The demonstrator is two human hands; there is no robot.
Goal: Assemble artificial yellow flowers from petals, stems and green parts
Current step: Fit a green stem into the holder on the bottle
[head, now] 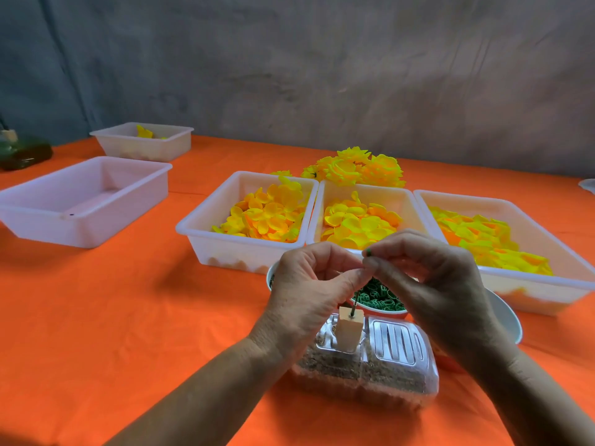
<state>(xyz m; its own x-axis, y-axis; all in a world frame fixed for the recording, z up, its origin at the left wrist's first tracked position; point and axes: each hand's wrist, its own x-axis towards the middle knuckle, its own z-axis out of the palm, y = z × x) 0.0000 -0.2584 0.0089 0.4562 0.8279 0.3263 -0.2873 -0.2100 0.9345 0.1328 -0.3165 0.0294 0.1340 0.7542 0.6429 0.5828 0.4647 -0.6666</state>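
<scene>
Both hands meet above the wooden block (349, 329), left hand (309, 284) pinching the upright stem (355, 305), right hand (428, 272) pinching a green part (368, 252) directly over its tip.

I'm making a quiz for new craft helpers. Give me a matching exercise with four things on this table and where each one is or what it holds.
Things:
1. wooden block
2. near-left tray
3. finished flowers
4. red-rimmed bowl

Places or states:
A. holds small green parts
B. piled behind the middle petal tray
C. stands in a clear box, a thin stem poking from its top
D. holds no petals

Pairs: 1-C, 2-D, 3-B, 4-A
</scene>
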